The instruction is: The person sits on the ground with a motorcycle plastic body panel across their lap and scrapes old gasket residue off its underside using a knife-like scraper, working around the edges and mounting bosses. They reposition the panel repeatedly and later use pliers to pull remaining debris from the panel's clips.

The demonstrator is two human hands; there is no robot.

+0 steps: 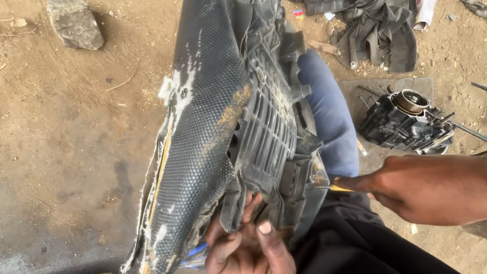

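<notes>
Gripping the seat base [269,127], left hand [248,243] fingers curled, right hand [401,185] pinching a yellow-handled tool [337,188]

The left hand [248,243] is curling its fingers [253,203] up under the lower edge of the seat [213,116], while the right hand [401,185] is reaching in from the seat's right, fingers pinched together.
</notes>
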